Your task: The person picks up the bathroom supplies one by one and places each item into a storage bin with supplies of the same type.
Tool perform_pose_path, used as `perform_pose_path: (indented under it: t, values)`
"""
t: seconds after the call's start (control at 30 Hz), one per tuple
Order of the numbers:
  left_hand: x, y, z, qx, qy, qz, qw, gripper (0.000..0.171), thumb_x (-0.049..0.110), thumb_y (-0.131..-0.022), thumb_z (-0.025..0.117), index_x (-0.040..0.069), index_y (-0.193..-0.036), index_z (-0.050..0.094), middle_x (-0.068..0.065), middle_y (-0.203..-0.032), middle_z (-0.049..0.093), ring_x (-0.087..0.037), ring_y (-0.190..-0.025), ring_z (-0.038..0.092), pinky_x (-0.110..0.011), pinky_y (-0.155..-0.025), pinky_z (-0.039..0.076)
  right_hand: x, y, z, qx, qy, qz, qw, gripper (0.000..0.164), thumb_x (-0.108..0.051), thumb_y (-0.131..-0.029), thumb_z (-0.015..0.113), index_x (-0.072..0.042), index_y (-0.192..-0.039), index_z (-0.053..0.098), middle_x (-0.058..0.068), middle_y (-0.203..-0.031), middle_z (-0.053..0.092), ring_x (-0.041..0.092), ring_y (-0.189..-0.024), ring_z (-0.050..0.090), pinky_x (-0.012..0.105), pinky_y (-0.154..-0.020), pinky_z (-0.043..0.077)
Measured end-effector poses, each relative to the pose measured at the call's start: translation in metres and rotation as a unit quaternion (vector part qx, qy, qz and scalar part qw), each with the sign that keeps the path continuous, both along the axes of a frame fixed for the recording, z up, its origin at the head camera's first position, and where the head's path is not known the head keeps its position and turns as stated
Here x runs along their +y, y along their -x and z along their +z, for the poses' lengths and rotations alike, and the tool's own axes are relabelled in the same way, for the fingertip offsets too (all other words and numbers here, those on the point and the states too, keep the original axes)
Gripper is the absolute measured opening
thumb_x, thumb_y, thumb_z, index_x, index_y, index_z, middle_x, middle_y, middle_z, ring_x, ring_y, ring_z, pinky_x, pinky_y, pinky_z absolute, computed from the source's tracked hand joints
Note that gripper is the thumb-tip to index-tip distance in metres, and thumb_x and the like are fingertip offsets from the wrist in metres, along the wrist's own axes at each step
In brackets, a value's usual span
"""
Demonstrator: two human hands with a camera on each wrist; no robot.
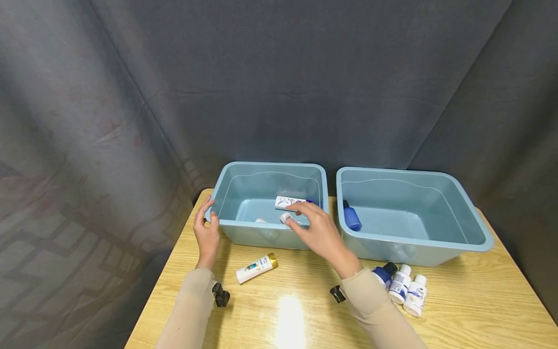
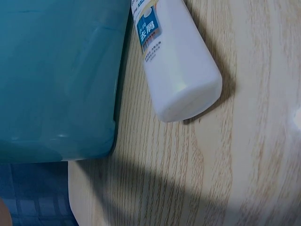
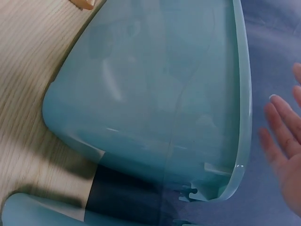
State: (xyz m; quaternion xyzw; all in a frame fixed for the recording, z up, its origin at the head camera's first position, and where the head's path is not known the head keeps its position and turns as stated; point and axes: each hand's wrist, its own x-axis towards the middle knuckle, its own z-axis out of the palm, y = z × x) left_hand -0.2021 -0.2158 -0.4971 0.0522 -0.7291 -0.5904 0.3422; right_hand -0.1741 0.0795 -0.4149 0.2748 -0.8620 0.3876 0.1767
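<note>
My right hand (image 1: 318, 230) reaches over the front rim of the left blue bin (image 1: 253, 167), its index finger and thumb spread apart. By those fingertips is a white bottle (image 1: 286, 217), partly hidden; firm contact is unclear. In the right wrist view, the right hand's fingers (image 3: 280, 120) are loosely extended above the rim. A white box-like pack (image 1: 287, 202) lies deeper in this bin. My left hand (image 1: 207, 237) curls its fingers and thumb about the bin's left front corner. In front lies a white shampoo bottle with a gold cap (image 1: 257, 269).
To the right stands a second blue bin (image 1: 414, 242) with a blue bottle (image 1: 351, 218) inside. Before it lie a dark blue bottle (image 1: 381, 276) and two white bottles (image 1: 400, 283), partly behind the right sleeve. A grey curtain (image 1: 283, 87) hangs behind the wooden table (image 1: 244, 320).
</note>
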Motion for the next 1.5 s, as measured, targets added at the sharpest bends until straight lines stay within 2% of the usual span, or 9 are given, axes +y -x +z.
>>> perform_pose_path:
  t: [0.17,0.4,0.43,0.6,0.67,0.87,1.0,1.27,1.5]
  values:
    - [-0.001,0.001,-0.001,0.007,-0.005,-0.007,0.9999,0.035,-0.005,-0.094,0.048,-0.005,-0.126,0.063,-0.015,-0.143,0.053,-0.032,-0.131,0.043,-0.046,-0.087,0.030,-0.001,-0.008,-0.001,0.021,0.007,0.022,1.000,0.032,-0.019,-0.087,0.078,-0.013,-0.117,0.070,0.000,-0.116,0.068,0.018,-0.102,0.064,0.037,-0.088,0.052]
    - [-0.002,-0.001,0.000,-0.002,-0.003,0.001,1.0000,0.035,0.000,-0.094,0.050,0.004,-0.125,0.066,-0.005,-0.142,0.056,-0.018,-0.130,0.045,-0.040,-0.090,0.032,-0.005,-0.017,-0.007,0.050,0.025,0.048,0.997,0.031,-0.015,-0.084,0.080,-0.010,-0.113,0.071,0.003,-0.116,0.069,0.018,-0.104,0.065,0.036,-0.091,0.052]
    - [0.000,-0.004,0.005,-0.001,-0.003,-0.001,1.0000,0.035,0.000,-0.094,0.050,0.003,-0.125,0.066,-0.007,-0.142,0.055,-0.020,-0.131,0.045,-0.043,-0.091,0.032,-0.005,-0.018,-0.008,0.052,0.028,0.051,0.997,0.031,-0.015,-0.083,0.080,-0.010,-0.113,0.071,0.004,-0.116,0.069,0.018,-0.103,0.065,0.035,-0.091,0.052]
    - [-0.001,-0.004,0.005,-0.006,-0.004,-0.003,1.0000,0.035,0.000,-0.095,0.050,0.003,-0.127,0.065,-0.003,-0.142,0.055,-0.021,-0.131,0.044,-0.046,-0.091,0.031,-0.006,-0.025,-0.013,0.055,0.030,0.061,0.996,0.032,-0.015,-0.083,0.080,-0.011,-0.113,0.070,0.003,-0.117,0.069,0.018,-0.107,0.064,0.035,-0.092,0.052]
    - [-0.003,-0.001,0.000,-0.004,-0.004,-0.003,1.0000,0.035,0.000,-0.095,0.050,0.005,-0.127,0.066,-0.002,-0.142,0.055,-0.019,-0.130,0.045,-0.046,-0.091,0.031,-0.007,-0.027,-0.015,0.053,0.027,0.062,0.996,0.032,-0.016,-0.083,0.080,-0.013,-0.114,0.070,0.001,-0.117,0.068,0.018,-0.111,0.064,0.035,-0.094,0.051]
    - [-0.002,-0.001,0.000,0.000,-0.006,-0.003,1.0000,0.035,0.000,-0.095,0.050,0.005,-0.125,0.066,0.001,-0.141,0.056,-0.018,-0.129,0.046,-0.049,-0.090,0.031,-0.009,-0.032,-0.021,0.037,0.031,0.066,0.997,0.032,-0.019,-0.083,0.080,-0.011,-0.113,0.071,0.000,-0.116,0.069,0.019,-0.110,0.064,0.036,-0.095,0.051]
    - [-0.002,-0.001,0.000,-0.001,-0.004,0.001,1.0000,0.035,0.000,-0.094,0.051,0.005,-0.125,0.066,0.002,-0.141,0.057,-0.017,-0.129,0.046,-0.045,-0.090,0.032,-0.010,-0.035,-0.026,0.020,0.029,0.061,0.998,0.033,-0.017,-0.083,0.081,-0.012,-0.113,0.071,-0.001,-0.117,0.069,0.019,-0.112,0.063,0.036,-0.096,0.050]
    - [-0.003,-0.001,0.000,-0.001,-0.004,-0.003,1.0000,0.035,0.000,-0.095,0.050,0.004,-0.125,0.066,0.001,-0.141,0.056,-0.019,-0.131,0.045,-0.042,-0.089,0.032,-0.012,-0.041,-0.036,-0.008,0.025,0.054,0.998,0.035,-0.015,-0.082,0.081,-0.015,-0.115,0.071,0.000,-0.117,0.069,0.019,-0.113,0.063,0.039,-0.097,0.050]
    - [-0.002,-0.001,0.000,0.002,-0.008,-0.003,1.0000,0.034,0.000,-0.094,0.051,0.004,-0.124,0.066,-0.006,-0.142,0.056,-0.018,-0.129,0.046,-0.041,-0.090,0.032,-0.016,-0.042,-0.052,-0.002,0.033,0.060,0.998,0.035,-0.014,-0.081,0.082,-0.012,-0.115,0.071,0.000,-0.115,0.069,0.018,-0.111,0.064,0.036,-0.096,0.050]
